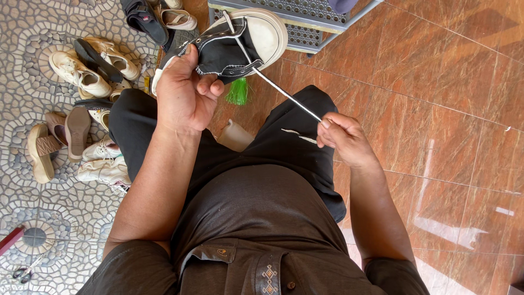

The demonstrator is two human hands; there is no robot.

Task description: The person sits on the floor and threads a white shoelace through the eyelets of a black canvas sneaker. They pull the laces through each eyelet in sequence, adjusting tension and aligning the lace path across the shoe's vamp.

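Note:
My left hand (184, 93) grips a black canvas sneaker (232, 46) with a white rubber toe, held up in front of my knees. A white shoelace (284, 92) runs taut from the sneaker down to my right hand (343, 139), which pinches its end between thumb and fingers. I am seated, in dark shorts and a dark shirt. My left hand hides part of the sneaker's side.
Several loose shoes and sandals (87, 71) lie on the patterned stone floor at left. A grey metal rack (305, 19) stands ahead. A green brush (238, 92) and a pale jug (234, 135) sit between my legs. Scissors (22, 272) lie at lower left.

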